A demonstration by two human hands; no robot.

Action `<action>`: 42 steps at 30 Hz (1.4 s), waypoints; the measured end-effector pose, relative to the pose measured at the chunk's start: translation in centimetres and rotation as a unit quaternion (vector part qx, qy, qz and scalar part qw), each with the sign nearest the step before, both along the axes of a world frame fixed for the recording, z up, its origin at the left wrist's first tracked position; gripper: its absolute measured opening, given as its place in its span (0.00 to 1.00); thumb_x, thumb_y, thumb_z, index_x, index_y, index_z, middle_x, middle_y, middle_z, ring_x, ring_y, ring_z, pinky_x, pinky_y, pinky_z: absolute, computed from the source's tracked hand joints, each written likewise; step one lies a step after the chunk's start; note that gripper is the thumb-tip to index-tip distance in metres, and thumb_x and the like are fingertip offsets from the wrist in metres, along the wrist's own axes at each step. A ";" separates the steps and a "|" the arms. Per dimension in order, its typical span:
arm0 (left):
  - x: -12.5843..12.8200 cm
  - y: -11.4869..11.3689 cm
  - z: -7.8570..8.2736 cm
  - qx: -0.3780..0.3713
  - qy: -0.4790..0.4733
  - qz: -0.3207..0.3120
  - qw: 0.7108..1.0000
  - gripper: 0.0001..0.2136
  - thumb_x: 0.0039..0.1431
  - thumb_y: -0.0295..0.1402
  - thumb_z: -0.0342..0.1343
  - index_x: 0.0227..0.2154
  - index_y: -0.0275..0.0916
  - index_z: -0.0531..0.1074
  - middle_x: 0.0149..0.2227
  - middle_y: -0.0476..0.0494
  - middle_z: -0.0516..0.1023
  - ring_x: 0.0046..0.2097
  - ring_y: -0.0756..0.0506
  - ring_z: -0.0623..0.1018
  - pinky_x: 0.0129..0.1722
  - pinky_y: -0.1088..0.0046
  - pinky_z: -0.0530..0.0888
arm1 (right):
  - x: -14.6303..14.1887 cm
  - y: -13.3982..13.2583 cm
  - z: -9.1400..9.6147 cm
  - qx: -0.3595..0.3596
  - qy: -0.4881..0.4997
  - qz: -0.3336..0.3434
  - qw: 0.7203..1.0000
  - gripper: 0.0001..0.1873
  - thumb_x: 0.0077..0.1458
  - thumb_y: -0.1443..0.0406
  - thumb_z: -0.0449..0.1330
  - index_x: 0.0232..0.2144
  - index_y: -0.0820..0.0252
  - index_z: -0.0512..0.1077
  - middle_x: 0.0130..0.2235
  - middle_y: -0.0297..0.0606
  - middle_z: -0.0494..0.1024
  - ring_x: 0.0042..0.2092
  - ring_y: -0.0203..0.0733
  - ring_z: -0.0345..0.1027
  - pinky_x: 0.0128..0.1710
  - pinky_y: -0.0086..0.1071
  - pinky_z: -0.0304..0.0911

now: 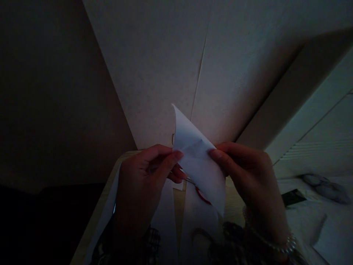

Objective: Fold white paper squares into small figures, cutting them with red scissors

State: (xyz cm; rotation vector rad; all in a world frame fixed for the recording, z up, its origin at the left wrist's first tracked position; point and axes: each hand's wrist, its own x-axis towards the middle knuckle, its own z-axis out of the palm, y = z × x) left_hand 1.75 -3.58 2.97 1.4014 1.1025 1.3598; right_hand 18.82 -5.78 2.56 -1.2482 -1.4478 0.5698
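A folded white sheet of paper (197, 154) is held up in front of me, pointed at top and bottom. My left hand (145, 180) pinches its left edge between thumb and fingers. My right hand (248, 176) pinches its right edge; a beaded bracelet (275, 243) circles that wrist. Below the paper lie more white sheets (193, 217) on a light wooden table (234, 202). A thin red-handled thing (202, 197) shows under the paper's lower tip; I cannot tell what it is.
The room is dim. A pale wall (220, 55) rises behind the table, with a dark area at the left. At the right lie a dark flat object (293, 197), a grey bundle (325, 187) and another white sheet (335, 243).
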 end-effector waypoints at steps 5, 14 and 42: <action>0.1 0.3 -0.6 0.055 0.023 0.016 0.998 0.10 0.54 0.26 0.62 0.20 0.43 0.75 0.15 0.61 0.78 0.19 0.55 0.78 0.21 0.87 0.74 | 0.4 0.3 0.1 0.009 -0.027 0.002 1.000 0.13 0.60 0.63 0.63 0.23 0.55 0.77 0.21 0.28 0.73 0.24 0.34 0.61 0.22 0.29 0.52; -0.2 0.3 -1.1 0.110 0.120 -0.014 0.987 0.08 0.54 0.26 0.64 0.21 0.43 0.77 0.17 0.61 0.78 0.19 0.56 0.77 0.23 0.88 0.71 | 0.5 1.1 -0.2 -0.040 0.034 0.087 0.995 0.03 0.52 0.63 0.68 0.30 0.55 0.82 0.31 0.31 0.83 0.32 0.38 0.71 0.31 0.29 0.63; -0.7 -0.2 -0.3 0.065 0.202 -0.072 0.975 0.09 0.55 0.29 0.63 0.20 0.43 0.75 0.16 0.58 0.77 0.20 0.53 0.77 0.25 0.81 0.70 | -0.2 0.2 -0.3 -0.065 0.131 0.015 0.989 0.13 0.50 0.63 0.70 0.20 0.58 0.73 0.23 0.28 0.73 0.25 0.33 0.61 0.23 0.27 0.54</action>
